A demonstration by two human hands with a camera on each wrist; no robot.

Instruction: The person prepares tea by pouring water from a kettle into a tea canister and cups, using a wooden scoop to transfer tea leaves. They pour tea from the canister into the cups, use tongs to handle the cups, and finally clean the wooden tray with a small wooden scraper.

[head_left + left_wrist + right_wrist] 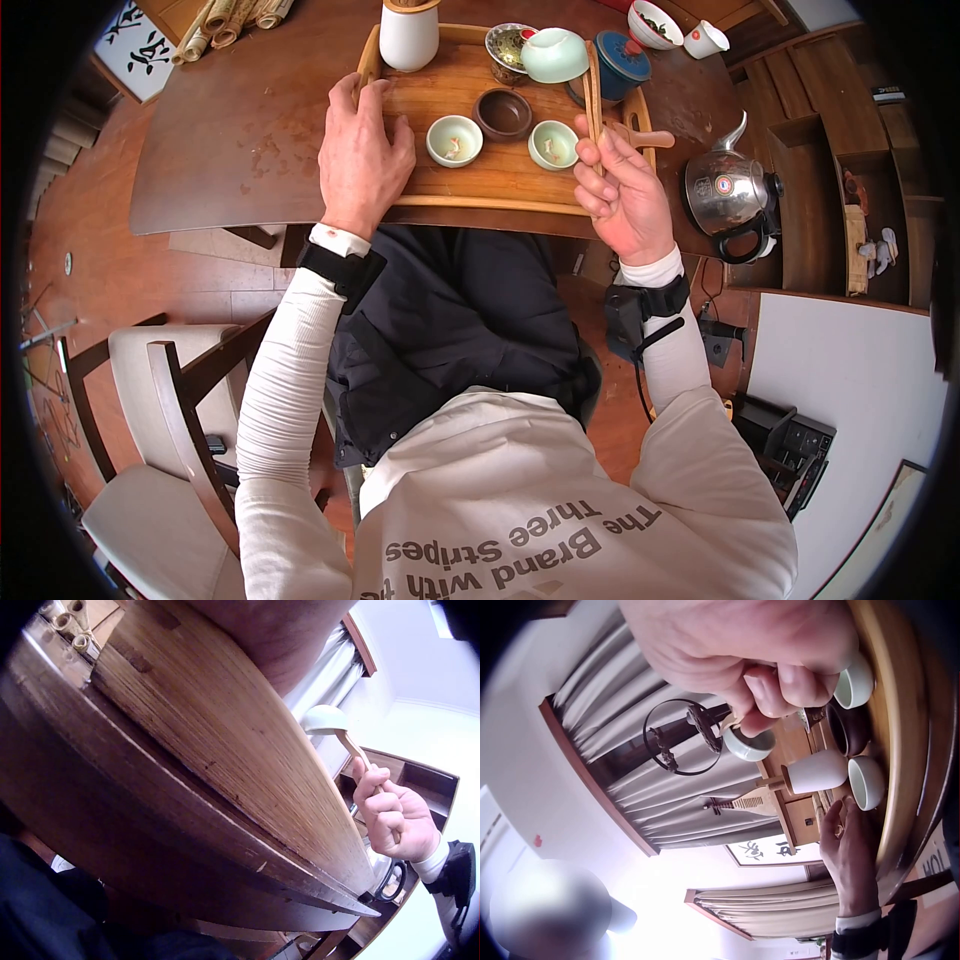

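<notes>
1. Head view shows the dark wooden table [230, 150], with the bamboo tray [470, 185] lying on it.
2. Left hand [362, 150] lies flat on the tray's left end, fingers straight, holding nothing.
3. Right hand [625, 190] is curled round wooden tongs [594, 95].
4. Tongs pinch a pale green cup [554, 55], lifted above the tray's far edge.
5. Two celadon cups [455, 141] and a brown cup [503, 113] stand on the tray.

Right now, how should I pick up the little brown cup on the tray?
Pinch the brown cup by its rim from straight above. It stands upright with its mouth open, and the celadon cups sit close on both sides, so coming from the side looks cramped.
</notes>
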